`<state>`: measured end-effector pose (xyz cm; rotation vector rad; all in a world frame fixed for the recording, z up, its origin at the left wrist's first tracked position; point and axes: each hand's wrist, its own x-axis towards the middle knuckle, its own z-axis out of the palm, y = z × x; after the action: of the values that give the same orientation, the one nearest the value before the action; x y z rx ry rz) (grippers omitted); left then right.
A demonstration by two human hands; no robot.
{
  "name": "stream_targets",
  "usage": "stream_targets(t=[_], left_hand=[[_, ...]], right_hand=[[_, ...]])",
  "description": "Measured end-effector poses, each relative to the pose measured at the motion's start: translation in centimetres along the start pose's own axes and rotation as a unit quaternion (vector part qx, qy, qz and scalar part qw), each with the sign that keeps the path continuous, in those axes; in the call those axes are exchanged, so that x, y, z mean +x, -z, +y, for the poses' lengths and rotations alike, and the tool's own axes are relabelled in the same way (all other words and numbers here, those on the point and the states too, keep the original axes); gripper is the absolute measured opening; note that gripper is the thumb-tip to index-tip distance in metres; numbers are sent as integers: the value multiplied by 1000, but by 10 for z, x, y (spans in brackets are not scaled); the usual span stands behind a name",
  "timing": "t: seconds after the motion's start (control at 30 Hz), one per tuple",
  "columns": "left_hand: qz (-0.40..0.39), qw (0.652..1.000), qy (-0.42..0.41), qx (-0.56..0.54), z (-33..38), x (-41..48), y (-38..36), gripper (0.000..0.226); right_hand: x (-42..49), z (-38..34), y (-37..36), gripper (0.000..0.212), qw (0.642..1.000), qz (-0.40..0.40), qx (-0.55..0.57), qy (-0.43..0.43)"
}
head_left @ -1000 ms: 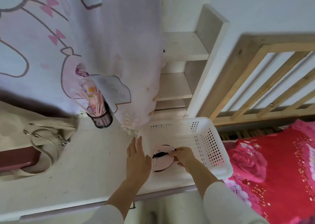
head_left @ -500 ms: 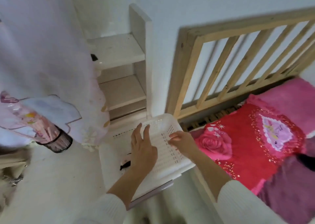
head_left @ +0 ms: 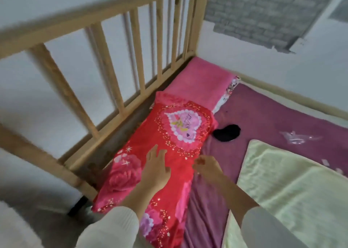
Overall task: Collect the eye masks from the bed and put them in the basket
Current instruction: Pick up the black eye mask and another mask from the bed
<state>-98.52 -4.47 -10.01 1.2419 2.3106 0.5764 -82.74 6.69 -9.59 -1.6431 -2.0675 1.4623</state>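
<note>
A black eye mask [head_left: 227, 132] lies flat on the purple bed sheet [head_left: 263, 119], just right of the red pillow. My left hand [head_left: 155, 169] hovers over the red pillow with its fingers spread and nothing in it. My right hand [head_left: 206, 167] is over the pillow's right edge, fingers loosely curled and empty, a short way below the mask. The basket is out of view.
A red flowered pillow [head_left: 169, 153] lies along the wooden slatted headboard [head_left: 105, 63], with a pink pillow [head_left: 199, 83] beyond it. A pale green blanket [head_left: 286, 191] covers the bed at right. A clear plastic wrapper [head_left: 295, 137] lies on the sheet.
The view has swung right from the white basket on the desk to the bed. Both hands left the basket and now reach over the red pillow; the pink mask stayed in the basket.
</note>
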Motion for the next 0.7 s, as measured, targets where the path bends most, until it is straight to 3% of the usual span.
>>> stream_targets(t=[0.2,0.47,0.7], left_hand=[[-86,995,-28,39,62,81,-66,61],[-178,976,-59,109,90,206,-144,59],[-166,964,-103,183,62,291,-230,73]], right_hand=[[75,66,79,18,996,21,-9,-91],[187,113,121,18,982,40,20,-186],[298,185,129,21,965,57,48,-253]])
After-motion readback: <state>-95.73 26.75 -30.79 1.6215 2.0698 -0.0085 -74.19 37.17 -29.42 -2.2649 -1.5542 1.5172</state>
